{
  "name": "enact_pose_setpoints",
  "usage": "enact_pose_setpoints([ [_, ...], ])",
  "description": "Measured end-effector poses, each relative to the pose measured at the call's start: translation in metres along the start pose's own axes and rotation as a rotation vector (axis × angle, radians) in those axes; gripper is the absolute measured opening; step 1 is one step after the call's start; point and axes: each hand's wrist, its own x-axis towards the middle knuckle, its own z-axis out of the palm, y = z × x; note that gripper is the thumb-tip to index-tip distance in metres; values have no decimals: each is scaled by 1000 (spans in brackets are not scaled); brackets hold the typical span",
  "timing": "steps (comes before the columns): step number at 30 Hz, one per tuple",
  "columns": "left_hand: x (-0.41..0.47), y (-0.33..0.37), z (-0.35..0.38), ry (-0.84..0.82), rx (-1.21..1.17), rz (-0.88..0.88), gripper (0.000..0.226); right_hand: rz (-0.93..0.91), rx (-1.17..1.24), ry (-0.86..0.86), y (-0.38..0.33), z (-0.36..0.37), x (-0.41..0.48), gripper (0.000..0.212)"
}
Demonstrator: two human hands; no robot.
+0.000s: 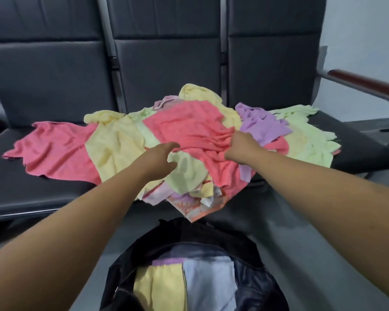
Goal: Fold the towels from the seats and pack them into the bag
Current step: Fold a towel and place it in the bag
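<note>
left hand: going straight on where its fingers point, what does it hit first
The left hand would likely meet the central coral towel first, the one the right hand grips; depth unclear.

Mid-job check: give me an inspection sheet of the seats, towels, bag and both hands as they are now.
Surface: row of dark padded seats, towels heaped mostly on the middle one.
Job's things: unfolded towel pile, pink towel on top; open dark bag on the floor holding folded towels.
Clutter: nothing seen.
Grippers: left hand open over the pile; right hand grips the pink towel.
Cables: nothing seen.
Surroundings: wooden armrest at right, pale wall, grey floor.
</note>
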Motion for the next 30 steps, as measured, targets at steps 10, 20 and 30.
enact_pose_setpoints([
  [10, 16, -2, 60, -247, 47, -69, 70, 128, 202, 99, 86, 64, 23, 23],
  [20, -7, 12, 29, 195, -279, -19, 55, -118, 636, 259, 34, -32, -17, 38],
  [30, -54, 104, -86, 162, -726, 291, 77, -524, 1249, -79, -84, -177, -117, 5],
])
